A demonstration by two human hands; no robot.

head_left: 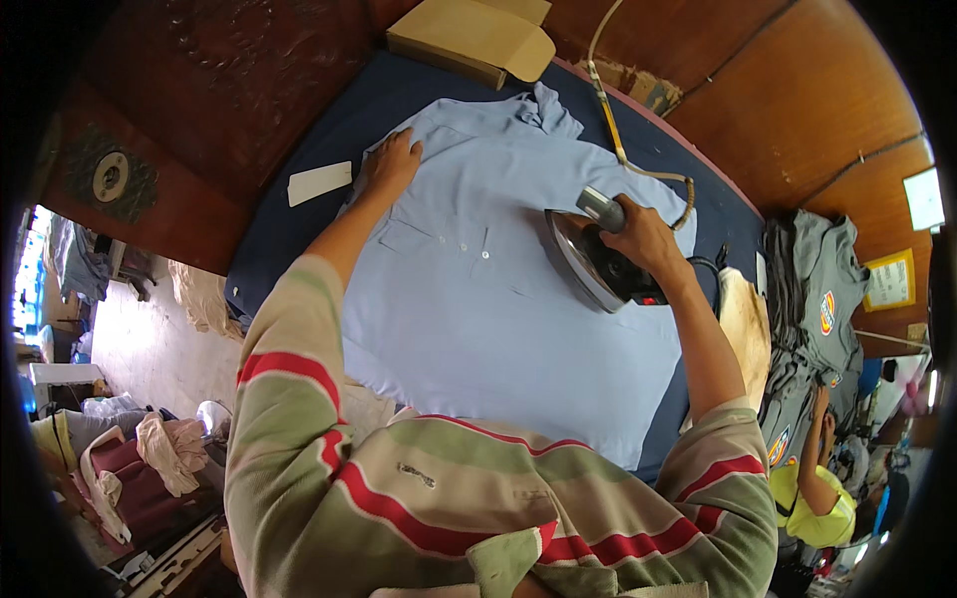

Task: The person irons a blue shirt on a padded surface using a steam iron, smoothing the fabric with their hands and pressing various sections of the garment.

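Observation:
A light blue shirt (439, 319) lies spread on a dark blue padded ironing table (359, 110), its collar bunched at the far end. Small buttons and a pocket outline show on its front. My right hand (643, 239) is wrapped round the grey handle of an electric iron (588, 254), whose soleplate rests on the shirt's right half. On the shirt's far left edge lies my left hand (394, 164), its fingers stretched over the cloth; whether they pinch any fabric cannot be made out. A white card (319, 184) sits beside that hand.
An open cardboard box (469, 40) stands at the far edge. The iron's coiled cord (613, 125) runs up beyond the table. Dark grey garments (817, 289) hang or pile at the right, near another person in yellow (817, 503). Cloth heaps (169, 448) lie lower left.

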